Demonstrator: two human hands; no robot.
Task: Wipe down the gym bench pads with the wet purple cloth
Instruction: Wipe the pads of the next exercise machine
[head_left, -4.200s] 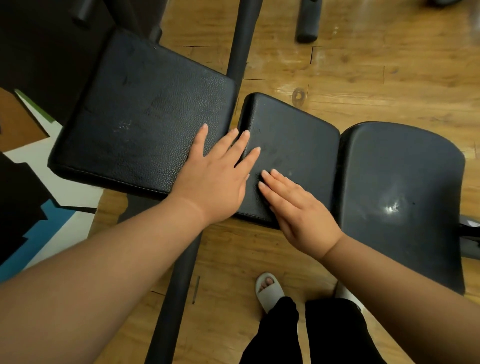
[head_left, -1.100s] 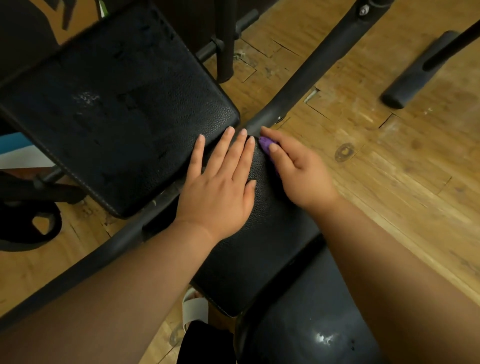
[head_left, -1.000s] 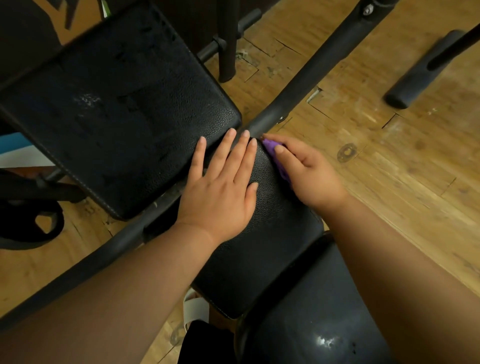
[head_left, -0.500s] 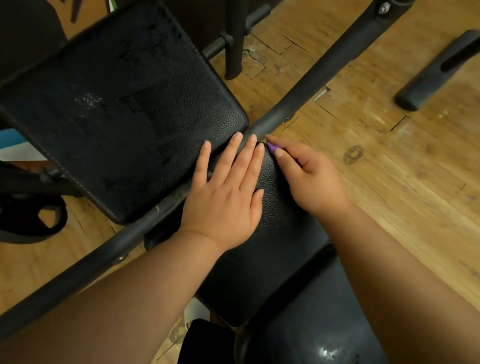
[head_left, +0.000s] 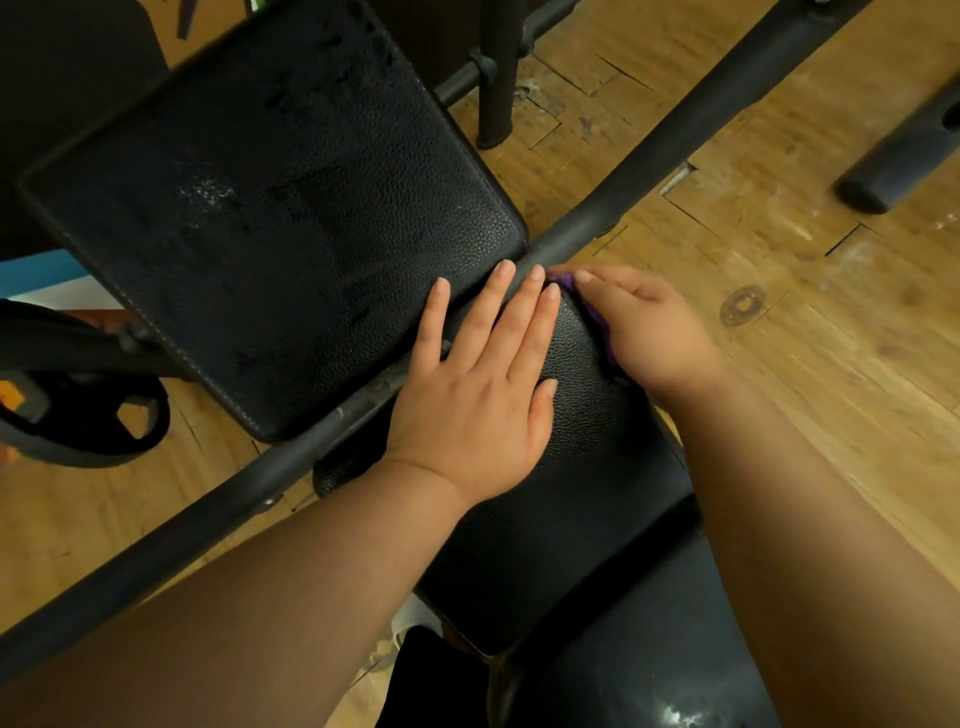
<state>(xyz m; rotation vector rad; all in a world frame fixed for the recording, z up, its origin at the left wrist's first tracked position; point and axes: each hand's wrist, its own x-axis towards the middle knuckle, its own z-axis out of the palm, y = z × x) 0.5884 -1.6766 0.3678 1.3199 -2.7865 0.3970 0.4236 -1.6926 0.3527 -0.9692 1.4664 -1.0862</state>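
Hands: left hand (head_left: 467, 395) flat, empty, likely steadying middle pad (head_left: 571, 493), frame centre; right hand (head_left: 654, 332) curled over purple cloth (head_left: 597, 325), pressing it onto pad's right edge.

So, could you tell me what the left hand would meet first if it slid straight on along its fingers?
Probably the black frame tube, crossing right at the fingertips of the left hand; the corner of the large pad lies just beside, though depth is unclear.
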